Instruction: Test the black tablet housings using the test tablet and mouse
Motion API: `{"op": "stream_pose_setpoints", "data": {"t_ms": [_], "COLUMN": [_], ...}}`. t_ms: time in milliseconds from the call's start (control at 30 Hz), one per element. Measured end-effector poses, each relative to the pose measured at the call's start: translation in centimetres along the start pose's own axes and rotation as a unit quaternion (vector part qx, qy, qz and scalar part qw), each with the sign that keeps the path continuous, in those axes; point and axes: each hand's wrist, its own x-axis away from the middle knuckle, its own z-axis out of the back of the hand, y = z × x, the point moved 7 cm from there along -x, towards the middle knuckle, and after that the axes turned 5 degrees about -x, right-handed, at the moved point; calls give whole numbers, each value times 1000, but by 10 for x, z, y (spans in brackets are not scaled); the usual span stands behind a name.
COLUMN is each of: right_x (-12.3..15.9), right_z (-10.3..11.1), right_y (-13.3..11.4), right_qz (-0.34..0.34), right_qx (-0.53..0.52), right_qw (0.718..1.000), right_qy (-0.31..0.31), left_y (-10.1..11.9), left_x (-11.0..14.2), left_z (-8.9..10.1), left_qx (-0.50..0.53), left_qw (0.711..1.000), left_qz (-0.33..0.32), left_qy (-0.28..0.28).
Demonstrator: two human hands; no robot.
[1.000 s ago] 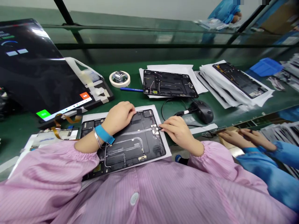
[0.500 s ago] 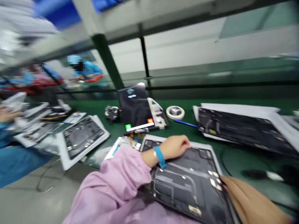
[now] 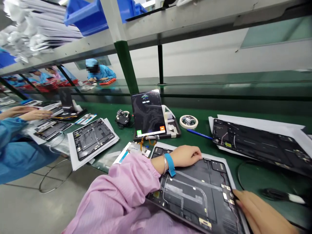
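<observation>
An opened black tablet back (image 3: 195,195) lies on white paper in front of me, with cables and small connectors showing. My left hand (image 3: 185,155) rests on its upper left edge, fingers curled down over the frame; a blue wrist strap and bangle sit on the wrist. My right hand (image 3: 260,213) lies at the tablet's right edge beside the connectors, fingertips touching it, fingers close together; most of the hand runs out of the picture.
A propped tablet with a lit screen (image 3: 148,113) stands behind, with a tape roll (image 3: 188,122) and a blue pen (image 3: 199,134). Another open tablet (image 3: 258,143) lies right, one more (image 3: 92,138) left. A person in blue (image 3: 14,143) works at left.
The camera has swung left and up, so the left side of the bench and the shelf above have come into view. Both hands stay on the tablet.
</observation>
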Motion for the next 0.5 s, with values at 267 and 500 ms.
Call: {"op": "stream_pose_setpoints", "data": {"t_ms": [267, 500], "right_x": [-12, 19], "right_z": [26, 25], "right_y": [-7, -4], "right_qz": [-36, -63], "right_qx": [-25, -101], "right_qw": [999, 992], "right_qy": [-19, -49], "left_y": [1, -5], "left_x": [-1, 81], "left_z": [-5, 136], "left_qx": [21, 54], "left_qw": [1000, 935], "left_qz": [-7, -1], "left_qy": [3, 350]}}
